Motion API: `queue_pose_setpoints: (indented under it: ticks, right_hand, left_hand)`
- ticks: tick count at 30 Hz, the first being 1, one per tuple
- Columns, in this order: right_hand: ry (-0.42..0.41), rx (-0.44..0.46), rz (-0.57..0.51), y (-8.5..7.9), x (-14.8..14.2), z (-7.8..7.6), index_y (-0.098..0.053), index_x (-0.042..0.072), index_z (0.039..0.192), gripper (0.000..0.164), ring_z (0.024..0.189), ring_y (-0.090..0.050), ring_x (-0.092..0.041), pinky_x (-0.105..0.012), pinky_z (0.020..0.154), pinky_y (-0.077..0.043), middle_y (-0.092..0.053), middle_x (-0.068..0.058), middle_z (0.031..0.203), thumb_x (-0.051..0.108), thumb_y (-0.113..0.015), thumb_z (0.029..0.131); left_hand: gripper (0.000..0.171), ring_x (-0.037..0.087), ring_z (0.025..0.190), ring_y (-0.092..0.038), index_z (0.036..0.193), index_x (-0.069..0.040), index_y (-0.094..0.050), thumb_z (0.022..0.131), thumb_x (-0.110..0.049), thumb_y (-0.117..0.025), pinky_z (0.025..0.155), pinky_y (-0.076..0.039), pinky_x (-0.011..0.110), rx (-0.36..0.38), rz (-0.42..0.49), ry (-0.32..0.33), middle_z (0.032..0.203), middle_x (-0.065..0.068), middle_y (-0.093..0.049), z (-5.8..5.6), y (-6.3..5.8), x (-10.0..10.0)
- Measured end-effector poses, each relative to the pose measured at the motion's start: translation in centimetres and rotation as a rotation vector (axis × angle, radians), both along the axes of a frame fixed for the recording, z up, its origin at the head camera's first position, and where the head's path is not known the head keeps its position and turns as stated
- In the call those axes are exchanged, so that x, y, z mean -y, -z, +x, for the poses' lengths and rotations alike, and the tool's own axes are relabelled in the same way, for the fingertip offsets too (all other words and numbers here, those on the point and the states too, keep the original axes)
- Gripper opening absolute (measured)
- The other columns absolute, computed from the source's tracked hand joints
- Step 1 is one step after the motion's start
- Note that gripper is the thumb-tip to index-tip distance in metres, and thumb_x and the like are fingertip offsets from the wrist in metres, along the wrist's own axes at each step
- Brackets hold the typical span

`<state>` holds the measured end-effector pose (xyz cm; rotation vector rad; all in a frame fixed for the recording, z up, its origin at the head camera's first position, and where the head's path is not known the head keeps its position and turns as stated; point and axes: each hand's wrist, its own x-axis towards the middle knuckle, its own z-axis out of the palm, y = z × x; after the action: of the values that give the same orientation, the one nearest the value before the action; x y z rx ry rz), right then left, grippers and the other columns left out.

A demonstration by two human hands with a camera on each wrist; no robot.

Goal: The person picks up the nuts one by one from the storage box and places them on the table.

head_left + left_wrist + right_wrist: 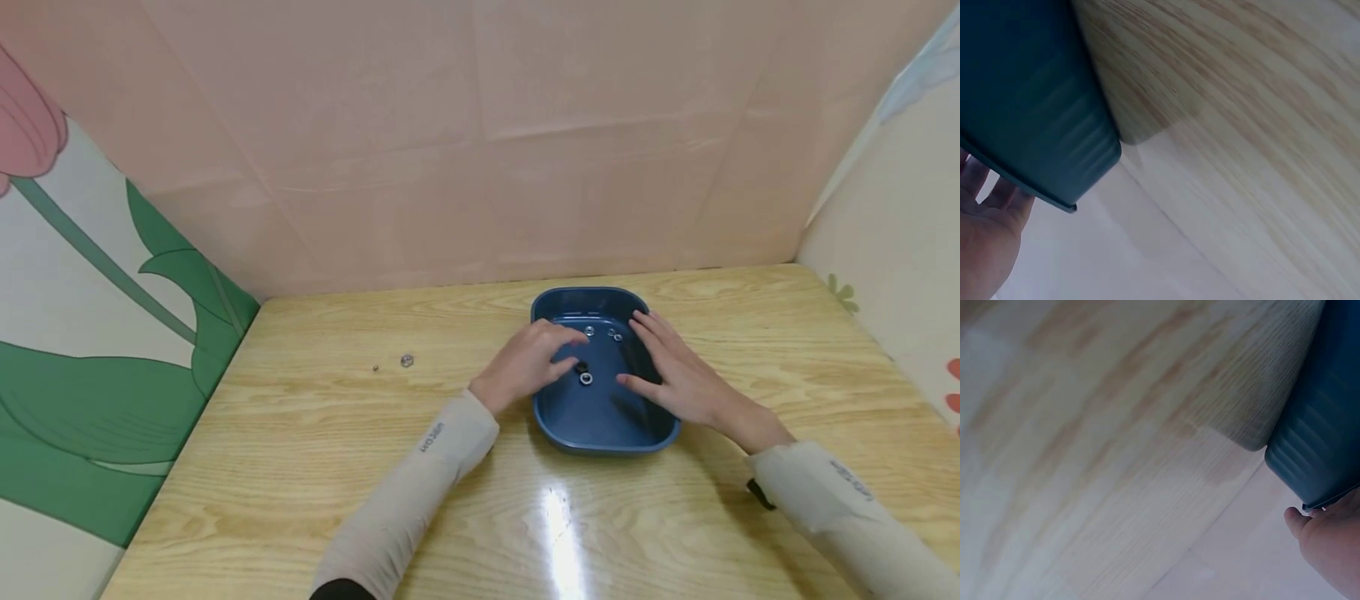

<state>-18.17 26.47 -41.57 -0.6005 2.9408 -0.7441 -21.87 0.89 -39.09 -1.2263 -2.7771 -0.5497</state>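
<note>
A blue rectangular bin [600, 429] stands on the table and holds several small metal nuts. One silver ring-like nut [587, 379] lies near the bin's middle beside a dark round piece [581, 367], and others lie farther back. Over the left rim reaches my left hand [528, 358], its thumb and fingertips apart above the bin floor, with nothing visible between them. My right hand [678, 379] is at the right rim, fingers extended and thumb inside the bin. Both wrist views show the bin's outer wall [1041, 119], with each hand partly visible at its rim.
Left of the bin, a hex nut [407, 360] and a much smaller metal piece [376, 368] lie on the wooden table [300, 467]. A pink covering [480, 167] hangs behind the table, and printed panels stand at both sides.
</note>
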Motion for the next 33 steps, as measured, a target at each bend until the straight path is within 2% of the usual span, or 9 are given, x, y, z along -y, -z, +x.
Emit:
queue_pose_setpoints:
  ticks: [12,24,33]
  right_hand:
    - [0.002,-0.009,-0.012,0.0,0.0,0.0,-0.017,-0.003,0.157,0.091,0.153,0.004,-0.038,-0.072,0.112,-0.015,-0.008,-0.021,0.166,0.048,-0.061,0.096]
    - [-0.007,0.006,-0.012,0.0,-0.1,-0.1,-0.015,-0.003,0.157,0.090,0.153,0.002,-0.041,-0.073,0.112,-0.014,-0.006,-0.022,0.166,0.045,-0.061,0.097]
    - [-0.001,0.010,-0.011,-0.1,0.1,0.1,-0.015,-0.003,0.157,0.089,0.153,0.003,-0.040,-0.073,0.111,-0.015,-0.006,-0.021,0.166,0.044,-0.061,0.097]
  left_hand:
    - [0.035,0.014,0.115,-0.058,0.132,-0.018,-0.066,0.097,-0.024,-0.067,0.103,-0.045,0.028,0.000,-0.037,0.006,0.129,-0.003,-0.067,0.0,0.6,-1.2]
    - [0.038,0.013,0.119,-0.055,0.134,-0.019,-0.064,0.097,-0.026,-0.068,0.106,-0.042,0.027,0.043,-0.081,0.001,0.132,-0.005,-0.066,0.1,0.9,-1.7]
    - [0.039,0.013,0.120,-0.053,0.135,-0.025,-0.064,0.096,-0.030,-0.068,0.103,-0.043,0.031,0.044,-0.164,0.002,0.135,-0.009,-0.064,0.2,1.0,-2.0]
